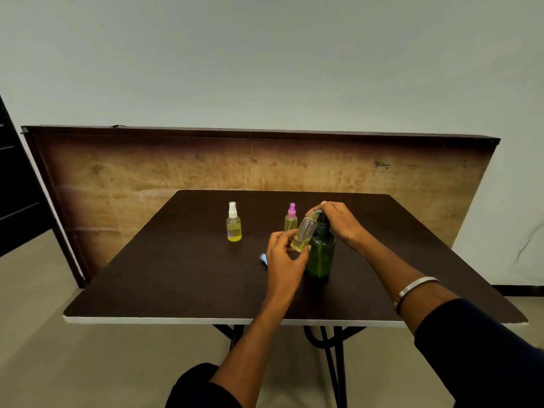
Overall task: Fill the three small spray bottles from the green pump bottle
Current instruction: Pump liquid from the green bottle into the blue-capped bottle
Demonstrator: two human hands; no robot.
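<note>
Tilting the open spray bottle (pixel 303 234) under the spout, left hand (pixel 284 257) gripping it; right hand (pixel 335 219) pressing down, fingers curled over the green pump bottle (pixel 321 254) head, centre frame.

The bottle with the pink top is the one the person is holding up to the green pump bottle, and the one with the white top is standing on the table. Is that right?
Not quite. In the head view the pink-topped bottle stands on the table too. The left hand holds an uncapped small bottle tilted toward the green pump bottle, with the right hand on the pump. The white-topped bottle does stand on the table.
</note>
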